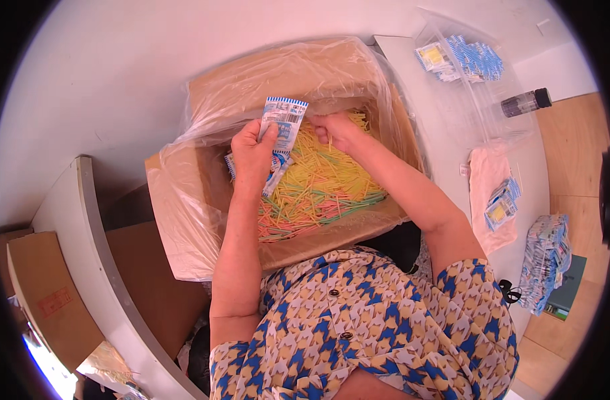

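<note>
My left hand is closed on a blue-and-white printed packet, held upright over a cardboard box. More packets of the same kind lie in the box, below and beside that hand. Thin sticks, mostly yellow with some pink and green, fill the box in a loose heap. Just right of the packet, my right hand is closed in a pinch, low over the heap. Yellow stick ends show by its fingers, though the fingertips partly hide what they grip.
Clear plastic film lines the box. On the white surface to the right are a clear bin of packets, a dark-capped jar and a pink cloth with packets. Bundled packets stand farther right. A white panel edge rises left.
</note>
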`<move>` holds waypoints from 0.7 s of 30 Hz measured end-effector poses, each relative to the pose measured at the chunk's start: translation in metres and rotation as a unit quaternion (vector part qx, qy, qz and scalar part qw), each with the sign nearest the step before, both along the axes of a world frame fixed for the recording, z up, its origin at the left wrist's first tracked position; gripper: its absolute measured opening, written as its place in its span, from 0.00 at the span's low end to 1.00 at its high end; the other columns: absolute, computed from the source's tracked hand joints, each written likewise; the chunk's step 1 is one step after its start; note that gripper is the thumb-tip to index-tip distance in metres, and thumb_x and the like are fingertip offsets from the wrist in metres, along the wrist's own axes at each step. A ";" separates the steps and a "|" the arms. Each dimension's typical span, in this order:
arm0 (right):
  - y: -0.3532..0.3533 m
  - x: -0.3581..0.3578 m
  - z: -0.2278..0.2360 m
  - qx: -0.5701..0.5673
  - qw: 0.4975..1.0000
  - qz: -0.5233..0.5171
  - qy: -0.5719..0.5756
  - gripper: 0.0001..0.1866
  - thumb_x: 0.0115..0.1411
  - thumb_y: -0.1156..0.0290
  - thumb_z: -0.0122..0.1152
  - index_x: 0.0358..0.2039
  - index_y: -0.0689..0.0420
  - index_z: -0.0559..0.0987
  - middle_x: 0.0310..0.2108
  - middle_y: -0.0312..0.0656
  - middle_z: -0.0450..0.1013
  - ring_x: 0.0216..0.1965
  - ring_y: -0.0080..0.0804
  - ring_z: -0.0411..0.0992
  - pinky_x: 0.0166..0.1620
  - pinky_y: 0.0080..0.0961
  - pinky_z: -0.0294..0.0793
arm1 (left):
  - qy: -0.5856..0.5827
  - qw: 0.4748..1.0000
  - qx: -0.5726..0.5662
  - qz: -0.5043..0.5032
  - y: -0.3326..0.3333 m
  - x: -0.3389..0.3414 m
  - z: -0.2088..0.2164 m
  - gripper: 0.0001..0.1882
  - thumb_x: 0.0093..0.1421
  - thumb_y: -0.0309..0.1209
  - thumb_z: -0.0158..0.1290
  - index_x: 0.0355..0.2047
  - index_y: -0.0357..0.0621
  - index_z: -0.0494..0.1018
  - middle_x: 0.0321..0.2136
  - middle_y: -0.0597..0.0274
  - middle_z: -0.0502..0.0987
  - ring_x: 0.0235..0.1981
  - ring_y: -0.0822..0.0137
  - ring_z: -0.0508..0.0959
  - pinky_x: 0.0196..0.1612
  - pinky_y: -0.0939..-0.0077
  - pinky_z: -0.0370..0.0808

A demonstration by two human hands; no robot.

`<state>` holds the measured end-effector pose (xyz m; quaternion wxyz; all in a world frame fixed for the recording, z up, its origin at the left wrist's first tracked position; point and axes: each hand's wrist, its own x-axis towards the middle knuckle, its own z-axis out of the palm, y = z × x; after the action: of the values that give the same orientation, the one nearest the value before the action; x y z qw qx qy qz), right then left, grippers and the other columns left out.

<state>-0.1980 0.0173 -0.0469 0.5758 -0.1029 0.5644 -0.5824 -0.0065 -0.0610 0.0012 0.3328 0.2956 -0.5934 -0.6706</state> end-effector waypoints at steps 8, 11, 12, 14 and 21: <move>-0.016 0.007 0.001 0.032 0.999 -0.015 0.035 0.08 0.59 0.67 0.53 0.26 0.55 0.70 0.19 0.34 0.65 0.15 0.22 0.58 0.17 0.22 0.58 | 0.038 0.996 0.078 -0.027 0.008 -0.003 0.010 0.06 0.60 0.25 0.51 0.34 0.36 0.76 0.26 0.71 0.76 0.24 0.84 0.70 0.28 0.86 0.69; 0.006 0.017 0.029 0.021 1.000 0.007 0.003 0.12 0.60 0.63 0.52 0.23 0.55 0.68 0.20 0.34 0.66 0.18 0.23 0.60 0.18 0.24 0.60 | 0.068 0.990 0.118 -0.037 0.005 0.000 0.007 0.06 0.61 0.25 0.51 0.36 0.36 0.76 0.27 0.69 0.78 0.25 0.83 0.72 0.28 0.85 0.71; 0.017 0.020 0.038 0.028 0.999 -0.032 -0.019 0.13 0.60 0.62 0.52 0.22 0.54 0.68 0.20 0.34 0.67 0.20 0.23 0.62 0.18 0.24 0.60 | 0.081 0.986 0.136 -0.047 0.005 0.000 0.005 0.07 0.61 0.26 0.51 0.36 0.36 0.76 0.28 0.68 0.78 0.25 0.82 0.73 0.29 0.85 0.71; 0.033 0.027 0.056 0.017 0.998 -0.058 0.025 0.14 0.60 0.60 0.52 0.22 0.53 0.68 0.21 0.33 0.67 0.20 0.22 0.63 0.21 0.23 0.63 | 0.084 0.983 0.148 -0.072 0.005 0.001 0.002 0.07 0.61 0.27 0.51 0.37 0.37 0.76 0.29 0.68 0.79 0.26 0.81 0.74 0.30 0.84 0.72; 0.068 0.012 0.056 0.000 0.966 -0.103 0.238 0.18 0.58 0.57 0.52 0.18 0.54 0.71 0.20 0.34 0.66 0.24 0.21 0.63 0.24 0.23 0.63 | 0.074 0.974 0.158 -0.147 0.015 -0.005 -0.001 0.09 0.61 0.28 0.51 0.39 0.38 0.77 0.30 0.68 0.79 0.28 0.80 0.74 0.34 0.82 0.72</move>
<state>-0.1857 0.0850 0.0092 0.3616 -0.1795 0.6930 -0.5973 -0.0119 -0.0464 -0.0002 0.2223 0.2038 -0.4906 -0.8176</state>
